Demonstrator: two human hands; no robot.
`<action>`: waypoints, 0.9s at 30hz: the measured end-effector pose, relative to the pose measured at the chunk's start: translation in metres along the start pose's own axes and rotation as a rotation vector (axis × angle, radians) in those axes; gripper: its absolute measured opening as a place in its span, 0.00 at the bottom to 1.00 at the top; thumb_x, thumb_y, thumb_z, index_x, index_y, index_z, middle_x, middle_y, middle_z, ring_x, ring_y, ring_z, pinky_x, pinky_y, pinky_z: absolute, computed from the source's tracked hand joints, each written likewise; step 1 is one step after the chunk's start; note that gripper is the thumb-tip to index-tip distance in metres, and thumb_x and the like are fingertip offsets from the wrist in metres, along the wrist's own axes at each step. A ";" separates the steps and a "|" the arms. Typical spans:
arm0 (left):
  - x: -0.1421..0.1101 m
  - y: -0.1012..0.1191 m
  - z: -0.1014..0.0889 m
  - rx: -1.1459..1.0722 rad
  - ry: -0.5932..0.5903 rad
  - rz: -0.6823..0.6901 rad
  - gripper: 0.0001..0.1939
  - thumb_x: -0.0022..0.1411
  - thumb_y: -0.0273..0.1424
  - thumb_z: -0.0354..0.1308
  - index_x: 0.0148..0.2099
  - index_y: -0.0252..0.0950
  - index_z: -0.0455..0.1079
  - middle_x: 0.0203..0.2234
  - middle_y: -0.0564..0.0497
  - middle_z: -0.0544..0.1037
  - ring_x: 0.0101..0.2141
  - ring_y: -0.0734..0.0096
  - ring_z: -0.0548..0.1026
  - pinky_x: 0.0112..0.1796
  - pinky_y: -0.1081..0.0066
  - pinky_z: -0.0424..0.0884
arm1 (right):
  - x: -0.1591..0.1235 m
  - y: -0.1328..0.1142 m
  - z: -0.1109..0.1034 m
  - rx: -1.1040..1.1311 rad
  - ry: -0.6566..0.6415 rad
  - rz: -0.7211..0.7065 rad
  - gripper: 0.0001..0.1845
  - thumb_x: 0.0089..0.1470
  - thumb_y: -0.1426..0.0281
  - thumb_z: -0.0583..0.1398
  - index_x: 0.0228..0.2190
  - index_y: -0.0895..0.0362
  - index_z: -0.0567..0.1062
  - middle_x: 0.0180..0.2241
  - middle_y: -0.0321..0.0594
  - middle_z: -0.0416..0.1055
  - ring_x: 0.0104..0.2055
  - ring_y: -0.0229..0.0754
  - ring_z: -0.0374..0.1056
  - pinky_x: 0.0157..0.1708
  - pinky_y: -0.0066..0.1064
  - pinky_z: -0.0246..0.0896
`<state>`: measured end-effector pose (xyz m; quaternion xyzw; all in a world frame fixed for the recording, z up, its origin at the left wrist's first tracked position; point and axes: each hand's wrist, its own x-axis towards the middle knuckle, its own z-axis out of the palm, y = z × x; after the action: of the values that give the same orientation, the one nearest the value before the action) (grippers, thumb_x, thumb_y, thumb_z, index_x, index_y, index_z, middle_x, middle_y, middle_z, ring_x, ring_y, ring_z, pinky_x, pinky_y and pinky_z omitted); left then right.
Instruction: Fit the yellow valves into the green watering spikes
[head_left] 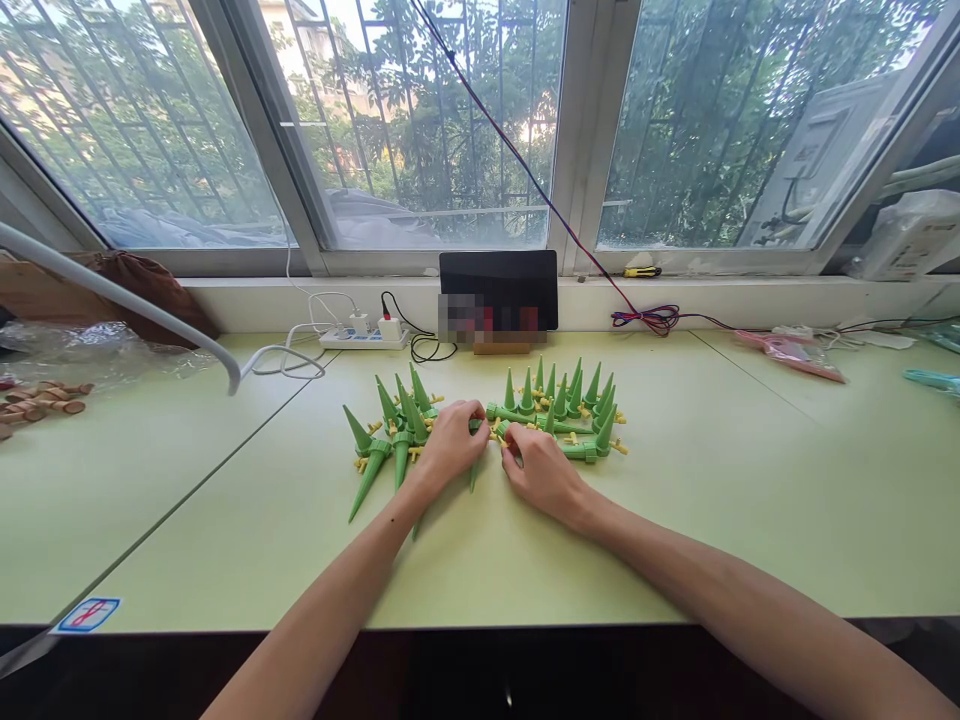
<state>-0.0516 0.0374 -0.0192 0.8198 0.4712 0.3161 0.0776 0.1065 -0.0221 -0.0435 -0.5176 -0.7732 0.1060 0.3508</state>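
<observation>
My left hand (452, 440) is closed around a green plant watering spike (473, 474), whose tip points down below the fingers. Just to the right, my right hand (544, 475) pinches at a ridged green cap (502, 428) with a small yellow valve beside it; the fingers partly hide what they grip. Left of my hands, several green spikes with yellow valves form a group, some upright, some lying, such as one lying spike (369, 482). Behind my right hand is another group, mostly upright, including a standing spike (593, 386).
A blurred-over dark tablet (499, 285) stands at the back by the windows. Left of it are a white power strip (365, 339) and cables. A white curved arm (120, 295) crosses the left side. Brown pieces (45, 402) lie far left; a pink bag (791, 355) lies right.
</observation>
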 end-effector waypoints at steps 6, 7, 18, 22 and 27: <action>0.000 0.001 -0.001 -0.003 -0.012 -0.002 0.06 0.58 0.26 0.52 0.30 0.36 0.68 0.27 0.50 0.75 0.31 0.67 0.71 0.36 0.68 0.65 | 0.001 0.001 0.001 0.005 -0.014 -0.004 0.07 0.59 0.75 0.54 0.29 0.55 0.63 0.28 0.39 0.69 0.28 0.40 0.63 0.30 0.29 0.54; 0.000 0.001 -0.001 -0.003 -0.015 -0.004 0.06 0.58 0.26 0.52 0.30 0.36 0.67 0.27 0.50 0.75 0.30 0.67 0.71 0.36 0.68 0.65 | 0.001 0.001 0.001 0.007 -0.017 -0.003 0.06 0.59 0.75 0.54 0.30 0.55 0.63 0.28 0.39 0.69 0.28 0.40 0.63 0.30 0.29 0.54; 0.000 0.002 -0.001 -0.033 -0.025 0.020 0.05 0.58 0.26 0.52 0.30 0.36 0.68 0.27 0.51 0.76 0.28 0.69 0.70 0.36 0.69 0.66 | 0.001 0.004 0.002 0.014 0.012 -0.026 0.06 0.61 0.76 0.53 0.32 0.56 0.66 0.32 0.41 0.69 0.32 0.41 0.64 0.34 0.30 0.57; 0.000 0.002 0.000 -0.056 -0.038 0.031 0.05 0.58 0.27 0.53 0.30 0.36 0.68 0.27 0.51 0.76 0.28 0.69 0.71 0.36 0.69 0.66 | 0.001 0.005 0.002 0.043 0.013 -0.016 0.05 0.61 0.77 0.53 0.33 0.57 0.67 0.34 0.42 0.71 0.36 0.42 0.66 0.36 0.31 0.58; -0.001 0.001 0.000 -0.067 -0.049 0.048 0.06 0.58 0.28 0.53 0.30 0.36 0.69 0.27 0.52 0.76 0.28 0.69 0.71 0.35 0.69 0.66 | 0.002 0.005 0.002 0.067 0.011 0.006 0.06 0.62 0.76 0.53 0.34 0.57 0.68 0.34 0.42 0.71 0.36 0.42 0.66 0.37 0.31 0.59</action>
<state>-0.0510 0.0364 -0.0193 0.8353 0.4385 0.3133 0.1086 0.1085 -0.0183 -0.0464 -0.5086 -0.7657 0.1301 0.3716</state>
